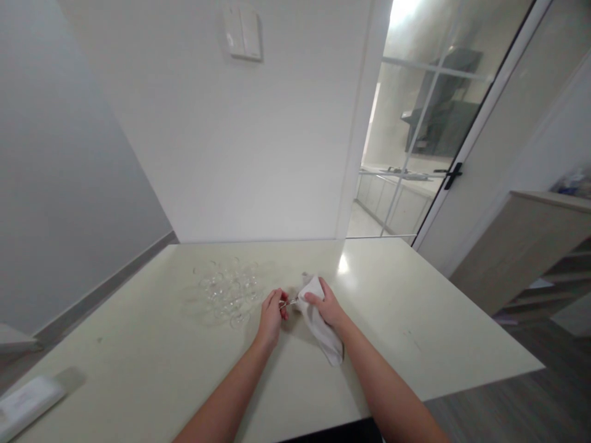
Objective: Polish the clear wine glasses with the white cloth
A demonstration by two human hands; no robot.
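Observation:
Above the middle of the table, my left hand (273,309) is closed around one end of a small clear stemmed glass (290,301). Its thin stem shows between my two hands, and the other end is hidden in a white cloth (318,323). My right hand (325,303) grips that cloth, thumb on top, with the loose end hanging down toward the table. To the left of my left hand stands a cluster of several clear stemmed glasses (228,292), close together on the tabletop.
The pale, glossy table (392,344) meets a white wall at its far edge. A white box-like object (30,403) lies at the near left. Beyond the table on the right are a glass-paned door (415,123) and a wooden shelf unit (530,246).

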